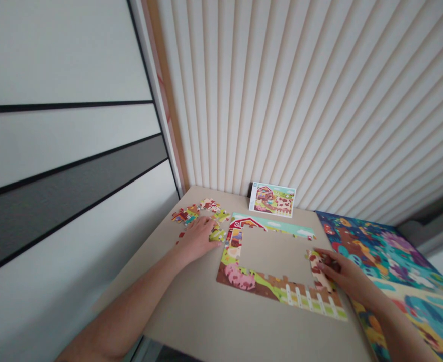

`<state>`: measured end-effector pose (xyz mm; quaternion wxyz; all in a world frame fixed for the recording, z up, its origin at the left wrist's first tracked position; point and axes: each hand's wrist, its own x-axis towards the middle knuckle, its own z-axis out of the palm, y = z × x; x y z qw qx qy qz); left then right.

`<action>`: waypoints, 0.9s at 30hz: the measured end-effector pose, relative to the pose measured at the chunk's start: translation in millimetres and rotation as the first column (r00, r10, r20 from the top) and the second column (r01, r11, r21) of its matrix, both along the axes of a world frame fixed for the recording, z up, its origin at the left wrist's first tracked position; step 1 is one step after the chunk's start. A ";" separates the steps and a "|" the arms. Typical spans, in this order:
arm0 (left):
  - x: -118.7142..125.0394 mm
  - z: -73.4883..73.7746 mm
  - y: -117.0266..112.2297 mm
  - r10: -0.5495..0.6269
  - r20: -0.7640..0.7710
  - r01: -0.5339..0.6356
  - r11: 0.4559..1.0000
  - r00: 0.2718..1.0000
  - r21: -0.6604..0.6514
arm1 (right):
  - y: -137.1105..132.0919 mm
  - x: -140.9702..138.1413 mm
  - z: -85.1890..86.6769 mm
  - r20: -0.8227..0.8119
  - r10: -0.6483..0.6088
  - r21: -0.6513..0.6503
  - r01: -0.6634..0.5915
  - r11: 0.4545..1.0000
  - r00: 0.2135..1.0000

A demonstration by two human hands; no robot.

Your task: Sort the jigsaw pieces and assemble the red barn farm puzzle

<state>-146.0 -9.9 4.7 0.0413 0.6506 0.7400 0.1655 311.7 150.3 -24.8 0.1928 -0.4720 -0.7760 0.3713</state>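
Observation:
A partly assembled jigsaw puzzle [236, 289] lies on the table as a frame of joined border pieces, showing a barn, a pink pig and a white fence around a bare middle. At its right side, my right hand [336, 270] has bent fingers and thumb on a brown-and-cream puzzle piece [314, 263]. My left hand [199, 235] reaches over loose puzzle pieces [191, 215] left of the frame. Its fingers curl around a green puzzle piece [217, 234] beside the frame's left edge; the fingertips are partly hidden.
A reference picture card [274, 200] of the farm scene leans upright at the back of the table [191, 296]. Colourful illustrated boards [390, 261] lie to the right. A pleated cream screen [266, 100] rises behind, and a white panelled cabinet [63, 151] stands left.

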 end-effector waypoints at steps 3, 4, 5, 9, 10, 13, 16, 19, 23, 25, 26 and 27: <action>4.3 2.7 -0.4 -0.018 0.000 0.018 0.998 1.000 0.057 | 3.0 5.1 -3.6 0.037 0.022 0.026 -0.023 0.999 0.999; 5.6 3.2 -0.3 -0.025 -0.003 0.025 0.997 1.000 0.069 | 3.5 6.1 -4.2 0.046 0.024 0.035 -0.025 0.999 0.999; 6.5 3.4 0.1 -0.032 -0.006 0.032 0.997 0.999 0.074 | 3.5 6.6 -4.3 0.050 0.024 0.039 -0.026 0.999 0.998; 5.1 0.4 2.6 -0.021 -0.028 0.023 0.998 0.999 0.065 | -2.2 2.5 1.3 0.034 -0.001 0.042 0.000 0.999 0.999; 3.5 -1.5 3.4 -0.015 -0.039 0.017 0.998 0.999 0.059 | -4.2 0.7 3.7 0.026 -0.005 0.044 0.004 0.999 1.000; -2.4 -9.5 6.3 -0.007 -0.091 0.014 0.997 0.996 0.081 | -8.5 -3.9 10.5 0.026 -0.005 0.054 0.003 0.999 1.000; -5.0 -16.0 8.6 -0.029 -0.142 0.044 0.994 0.989 0.103 | -9.9 -6.1 15.9 0.028 0.001 0.062 -0.003 0.998 1.000; 1.7 -15.7 8.5 -0.077 -0.154 0.100 0.984 0.985 0.145 | -11.0 -7.4 19.1 0.014 0.000 0.059 -0.001 0.998 1.000; 26.0 -8.3 3.5 -0.267 -0.122 0.287 0.936 0.956 0.201 | -11.6 -8.8 17.7 -0.002 0.011 0.057 -0.011 0.998 1.000; 40.7 -5.2 -1.1 -0.373 -0.097 0.386 0.897 0.923 0.216 | -11.4 -9.1 15.3 -0.005 0.005 0.056 -0.005 0.998 1.000; 47.6 -4.2 -3.6 -0.424 -0.089 0.433 0.876 0.902 0.213 | -11.2 -9.2 14.1 -0.003 -0.004 0.056 0.004 0.998 1.000; 53.9 -3.6 -6.0 -0.472 -0.084 0.479 0.854 0.877 0.204 | -11.0 -9.2 13.0 -0.002 -0.013 0.054 0.013 0.998 1.000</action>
